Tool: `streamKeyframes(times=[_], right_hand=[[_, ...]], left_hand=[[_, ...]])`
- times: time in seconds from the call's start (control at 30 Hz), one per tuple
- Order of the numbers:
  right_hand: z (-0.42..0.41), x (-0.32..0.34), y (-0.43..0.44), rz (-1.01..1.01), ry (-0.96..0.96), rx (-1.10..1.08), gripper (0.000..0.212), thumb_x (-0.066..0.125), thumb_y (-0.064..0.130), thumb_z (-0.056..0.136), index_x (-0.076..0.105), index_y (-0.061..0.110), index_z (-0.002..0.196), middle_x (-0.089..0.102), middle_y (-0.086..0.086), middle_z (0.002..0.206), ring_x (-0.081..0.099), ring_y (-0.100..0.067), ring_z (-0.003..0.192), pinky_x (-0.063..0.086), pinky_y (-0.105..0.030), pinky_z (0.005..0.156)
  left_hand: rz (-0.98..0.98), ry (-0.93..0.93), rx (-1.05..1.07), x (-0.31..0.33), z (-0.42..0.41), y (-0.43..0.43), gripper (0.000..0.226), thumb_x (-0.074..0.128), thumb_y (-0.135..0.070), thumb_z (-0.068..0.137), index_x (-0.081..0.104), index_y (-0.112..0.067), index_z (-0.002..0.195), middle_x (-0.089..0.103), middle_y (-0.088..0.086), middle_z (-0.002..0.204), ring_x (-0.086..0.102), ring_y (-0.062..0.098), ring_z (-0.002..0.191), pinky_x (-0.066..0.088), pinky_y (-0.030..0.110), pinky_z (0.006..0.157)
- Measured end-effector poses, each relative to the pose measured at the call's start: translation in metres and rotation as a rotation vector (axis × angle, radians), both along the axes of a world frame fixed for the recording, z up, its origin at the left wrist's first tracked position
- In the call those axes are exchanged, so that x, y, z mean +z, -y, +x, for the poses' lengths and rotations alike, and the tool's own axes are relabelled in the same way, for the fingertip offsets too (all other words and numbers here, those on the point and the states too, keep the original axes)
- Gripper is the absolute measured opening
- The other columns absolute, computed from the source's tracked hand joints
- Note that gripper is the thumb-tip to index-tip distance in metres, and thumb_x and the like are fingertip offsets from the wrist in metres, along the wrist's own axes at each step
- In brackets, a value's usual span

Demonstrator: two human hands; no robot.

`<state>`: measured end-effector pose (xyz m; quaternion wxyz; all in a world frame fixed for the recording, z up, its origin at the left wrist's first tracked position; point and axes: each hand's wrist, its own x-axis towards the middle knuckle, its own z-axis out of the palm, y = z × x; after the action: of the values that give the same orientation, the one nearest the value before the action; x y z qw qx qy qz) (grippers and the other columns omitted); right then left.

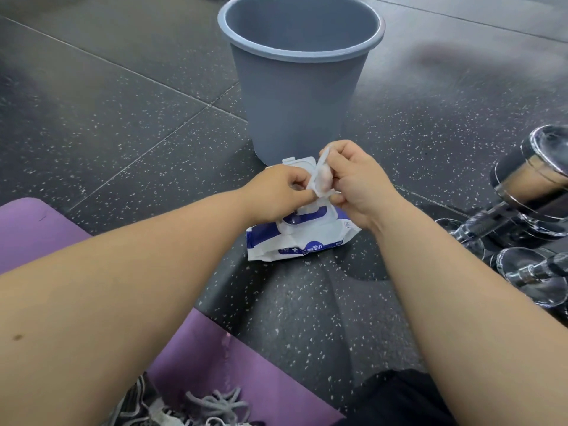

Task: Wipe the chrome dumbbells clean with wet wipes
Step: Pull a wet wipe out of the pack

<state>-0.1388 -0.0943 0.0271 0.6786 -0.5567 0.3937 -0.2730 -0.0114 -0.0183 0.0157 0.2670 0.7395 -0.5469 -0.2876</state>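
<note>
A white and blue pack of wet wipes (307,241) lies on the dark speckled floor with its flip lid (299,162) open. Just above the pack, my left hand (276,192) and my right hand (356,182) both pinch a small white wet wipe (319,179) between their fingertips. Chrome dumbbells (528,192) lie at the right edge, a large one behind and a smaller one (534,272) nearer to me. Neither hand touches them.
A grey plastic bin (295,87) stands upright right behind the pack. A purple mat (215,364) covers the floor at lower left, with my laced shoe (184,407) on it. My dark trouser leg (399,401) is at the bottom.
</note>
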Motion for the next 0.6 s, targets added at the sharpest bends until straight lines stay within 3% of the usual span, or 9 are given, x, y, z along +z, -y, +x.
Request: streamKeyframes(times=[0.1,0.27,0.33,0.47,0.53,0.6], right_hand=[[-0.001,-0.004,0.000,0.025,0.012,-0.067,0.027,0.042,0.009,0.100,0.053,0.022,0.078,0.042,0.006,0.057,0.031,-0.009,0.048,0.022,-0.018,0.037],[0.003,-0.004,-0.008,0.018,0.041,-0.059,0.023,0.041,0.015,0.103,0.052,0.020,0.084,0.043,0.005,0.050,0.032,-0.009,0.043,0.026,-0.019,0.037],[0.004,-0.001,-0.007,-0.023,0.024,-0.054,0.024,0.040,0.012,0.102,0.052,0.020,0.083,0.044,0.006,0.050,0.034,-0.009,0.045,0.027,-0.018,0.038],[0.000,0.008,-0.003,0.001,0.050,-0.125,0.028,0.043,0.008,0.099,0.053,0.023,0.077,0.047,0.006,0.065,0.039,-0.007,0.050,0.027,-0.016,0.038],[-0.001,0.023,0.006,0.073,0.198,-0.213,0.027,0.044,0.009,0.099,0.052,0.023,0.077,0.045,0.006,0.064,0.039,-0.008,0.050,0.023,-0.017,0.043],[-0.005,0.041,0.020,0.017,0.242,-0.262,0.026,0.047,0.012,0.100,0.051,0.022,0.076,0.046,0.007,0.063,0.040,-0.009,0.052,0.025,-0.019,0.048]], left_hand=[[0.057,0.023,0.002,-0.001,0.003,-0.004,0.017,0.061,-0.018,0.090,0.065,-0.028,0.076,0.052,-0.013,0.056,0.045,-0.003,0.048,0.033,0.008,0.048],[0.007,-0.259,0.095,0.006,0.002,0.000,0.010,0.066,-0.021,0.087,0.071,-0.013,0.089,0.060,-0.008,0.077,0.049,0.004,0.068,0.040,0.016,0.063],[0.012,-0.185,0.051,0.004,-0.002,0.000,0.015,0.064,-0.018,0.089,0.066,-0.004,0.085,0.054,-0.003,0.073,0.045,0.008,0.064,0.039,0.021,0.061],[0.140,-0.023,0.026,-0.010,0.004,-0.006,0.035,0.061,-0.014,0.086,0.054,-0.025,0.054,0.049,-0.014,0.047,0.051,0.008,0.052,0.040,0.023,0.057],[0.188,0.132,0.031,-0.016,0.010,-0.011,0.031,0.062,-0.014,0.082,0.048,-0.022,0.055,0.048,-0.012,0.047,0.047,0.009,0.055,0.033,0.025,0.056],[0.160,0.157,0.037,-0.018,0.013,-0.012,0.027,0.060,-0.013,0.082,0.046,-0.018,0.059,0.048,-0.013,0.048,0.043,0.010,0.057,0.031,0.023,0.053]])
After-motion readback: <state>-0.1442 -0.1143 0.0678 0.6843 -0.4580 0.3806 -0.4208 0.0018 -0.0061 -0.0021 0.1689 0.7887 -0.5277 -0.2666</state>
